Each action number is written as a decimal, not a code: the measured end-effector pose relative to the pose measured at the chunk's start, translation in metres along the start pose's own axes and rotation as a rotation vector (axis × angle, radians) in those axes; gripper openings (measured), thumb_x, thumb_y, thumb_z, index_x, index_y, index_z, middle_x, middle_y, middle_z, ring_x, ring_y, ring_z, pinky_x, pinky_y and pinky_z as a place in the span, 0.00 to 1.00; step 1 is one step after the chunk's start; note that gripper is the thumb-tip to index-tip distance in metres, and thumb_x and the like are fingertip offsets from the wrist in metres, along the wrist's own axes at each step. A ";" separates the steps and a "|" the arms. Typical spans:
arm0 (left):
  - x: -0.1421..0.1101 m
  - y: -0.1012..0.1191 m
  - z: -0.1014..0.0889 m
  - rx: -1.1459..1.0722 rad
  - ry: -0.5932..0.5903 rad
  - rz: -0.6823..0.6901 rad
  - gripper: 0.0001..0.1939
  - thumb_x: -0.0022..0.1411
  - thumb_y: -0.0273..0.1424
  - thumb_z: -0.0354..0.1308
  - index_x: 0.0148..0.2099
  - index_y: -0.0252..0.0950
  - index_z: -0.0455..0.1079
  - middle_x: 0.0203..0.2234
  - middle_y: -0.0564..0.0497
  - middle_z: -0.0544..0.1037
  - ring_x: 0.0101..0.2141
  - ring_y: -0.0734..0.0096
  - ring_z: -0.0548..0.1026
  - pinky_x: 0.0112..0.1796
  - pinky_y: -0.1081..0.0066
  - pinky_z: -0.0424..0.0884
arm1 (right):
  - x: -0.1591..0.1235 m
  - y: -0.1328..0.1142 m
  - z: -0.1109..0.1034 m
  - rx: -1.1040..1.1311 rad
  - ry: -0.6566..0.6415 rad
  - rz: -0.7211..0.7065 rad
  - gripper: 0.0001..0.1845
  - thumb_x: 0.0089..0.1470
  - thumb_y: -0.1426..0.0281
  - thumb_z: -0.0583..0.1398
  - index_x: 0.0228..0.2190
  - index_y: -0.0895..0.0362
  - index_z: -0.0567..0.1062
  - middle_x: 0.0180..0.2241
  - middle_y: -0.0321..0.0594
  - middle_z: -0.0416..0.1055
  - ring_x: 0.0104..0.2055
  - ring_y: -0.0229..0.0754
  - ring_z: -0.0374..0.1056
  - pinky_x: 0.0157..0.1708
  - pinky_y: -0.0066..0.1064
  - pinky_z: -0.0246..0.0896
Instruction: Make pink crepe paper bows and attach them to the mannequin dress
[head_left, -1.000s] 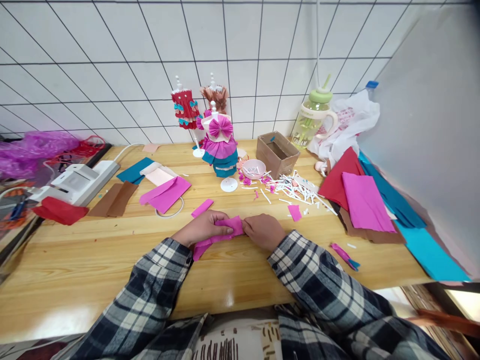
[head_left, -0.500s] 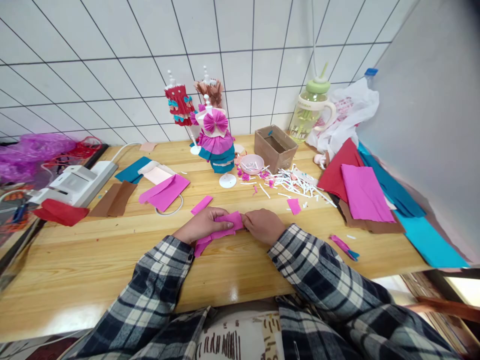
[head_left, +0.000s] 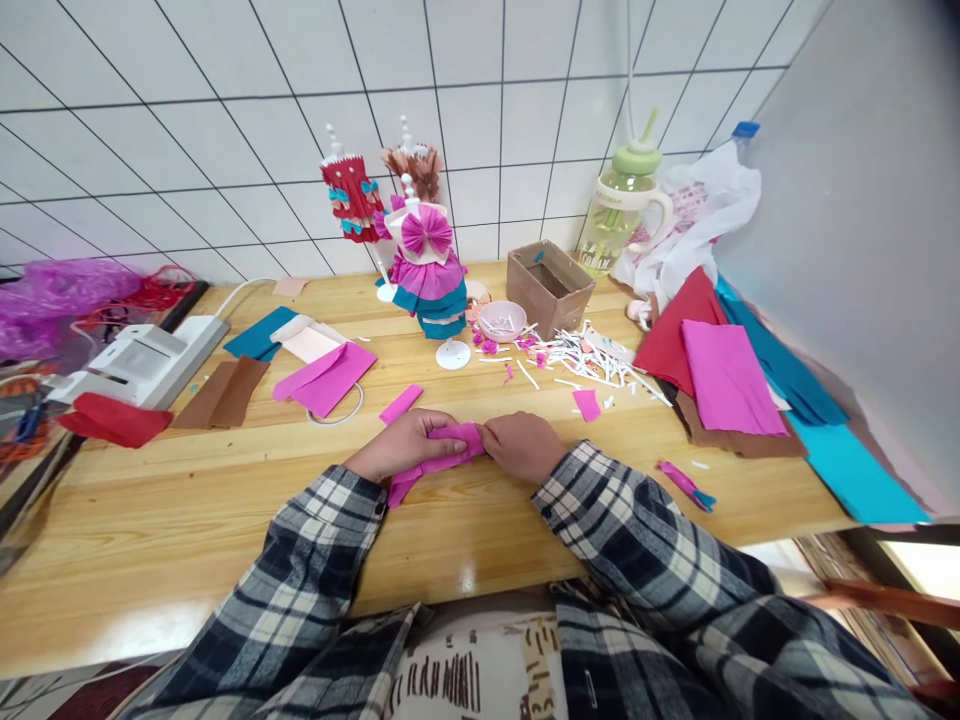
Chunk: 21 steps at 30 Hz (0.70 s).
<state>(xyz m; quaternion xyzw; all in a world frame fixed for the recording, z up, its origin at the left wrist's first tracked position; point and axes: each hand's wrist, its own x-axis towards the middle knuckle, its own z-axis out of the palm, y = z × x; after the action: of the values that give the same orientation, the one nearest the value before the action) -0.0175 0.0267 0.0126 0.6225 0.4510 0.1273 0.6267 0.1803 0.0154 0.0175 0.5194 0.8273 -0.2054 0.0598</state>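
Between my hands is a folded strip of magenta crepe paper (head_left: 454,450), held just above the table. My left hand (head_left: 405,445) grips it with the thumb lying along the top. At the strip's right end, my right hand (head_left: 523,446) is closed with its fingertips pinching the edge; what lies under those fingers is hidden. Just beyond my left hand lies a small magenta paper piece (head_left: 401,403). Farther back stands a white mini dress form (head_left: 453,354) wearing a magenta and teal paper dress with a bow.
Two more dressed forms, one in a red dress (head_left: 352,195), stand behind. A cardboard box (head_left: 551,290), a pink bowl (head_left: 502,320), white paper scraps (head_left: 600,358) and a green-lidded jug (head_left: 619,210) are at the back. Coloured paper sheets (head_left: 731,380) lie right; a power strip (head_left: 161,360) left.
The right fingertips have come up against the strip's right end, and the strip looks narrower between the hands. The view has shifted slightly.
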 end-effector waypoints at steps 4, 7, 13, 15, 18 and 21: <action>0.001 -0.004 -0.001 -0.002 0.005 0.005 0.19 0.53 0.43 0.63 0.40 0.33 0.76 0.35 0.48 0.81 0.38 0.62 0.77 0.41 0.67 0.71 | 0.000 0.000 -0.001 -0.018 -0.012 -0.017 0.30 0.66 0.58 0.40 0.39 0.56 0.78 0.40 0.45 0.77 0.40 0.44 0.72 0.38 0.32 0.59; 0.002 -0.010 -0.002 0.023 0.026 0.009 0.18 0.53 0.43 0.64 0.40 0.34 0.76 0.35 0.49 0.81 0.37 0.63 0.77 0.40 0.67 0.71 | 0.000 0.001 -0.001 -0.031 -0.023 -0.029 0.29 0.66 0.59 0.40 0.39 0.55 0.78 0.40 0.45 0.77 0.39 0.44 0.72 0.36 0.32 0.59; 0.002 -0.010 -0.003 0.053 0.025 0.038 0.15 0.54 0.41 0.63 0.39 0.35 0.76 0.34 0.51 0.81 0.36 0.66 0.77 0.39 0.69 0.71 | 0.000 0.002 -0.001 -0.043 -0.014 -0.043 0.28 0.65 0.59 0.41 0.38 0.55 0.78 0.38 0.44 0.78 0.38 0.44 0.72 0.35 0.32 0.58; 0.002 -0.008 -0.002 0.065 0.028 0.046 0.15 0.54 0.41 0.63 0.39 0.36 0.76 0.33 0.52 0.81 0.35 0.66 0.77 0.39 0.70 0.71 | 0.001 0.002 0.000 -0.039 -0.004 -0.048 0.28 0.65 0.59 0.42 0.37 0.55 0.78 0.38 0.44 0.78 0.38 0.44 0.72 0.34 0.32 0.58; 0.001 -0.007 -0.002 0.081 0.029 0.046 0.15 0.54 0.41 0.62 0.38 0.36 0.76 0.33 0.52 0.81 0.35 0.66 0.77 0.39 0.70 0.71 | 0.001 0.002 0.001 -0.036 0.000 -0.049 0.29 0.65 0.59 0.41 0.37 0.55 0.78 0.37 0.44 0.78 0.38 0.45 0.72 0.33 0.32 0.58; 0.001 -0.007 -0.002 0.101 0.030 0.042 0.15 0.54 0.42 0.62 0.38 0.35 0.76 0.33 0.51 0.81 0.34 0.66 0.77 0.37 0.70 0.71 | 0.001 0.002 0.000 -0.029 -0.010 -0.042 0.30 0.65 0.59 0.40 0.37 0.55 0.78 0.38 0.44 0.78 0.38 0.45 0.72 0.33 0.32 0.57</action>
<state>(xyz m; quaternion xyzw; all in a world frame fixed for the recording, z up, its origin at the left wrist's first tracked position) -0.0211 0.0278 0.0063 0.6606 0.4531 0.1269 0.5850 0.1815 0.0168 0.0165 0.5001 0.8406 -0.1972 0.0669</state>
